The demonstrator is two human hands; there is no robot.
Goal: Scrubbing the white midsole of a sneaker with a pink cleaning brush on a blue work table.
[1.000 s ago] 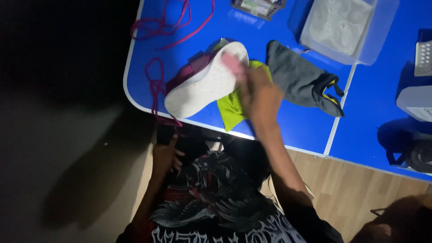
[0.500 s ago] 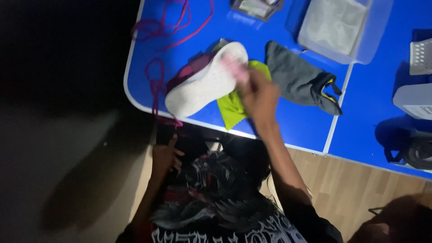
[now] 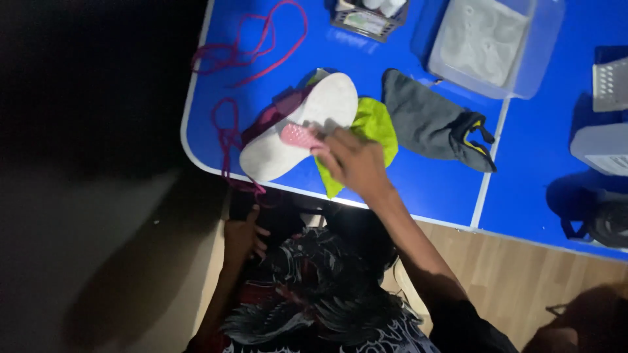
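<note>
Shoe [image 3: 294,131] lies sole-up near the front left corner of the blue tabletop [image 3: 425,183], its long axis running diagonally from that corner up toward the middle. Its white sole faces me, and a pink patch shows at mid-length. My right hand [image 3: 350,160] sits on it just to the right of that patch, fingers pressing down on the sole and on the lime-green cloth [image 3: 373,124] tucked beside it, so this hand is touching it. My left hand [image 3: 243,235] is down below the table's front edge, resting on my lap, fingers loosely curled and holding nothing I can make out. Maroon laces [image 3: 242,52] trail toward the far left corner.
</note>
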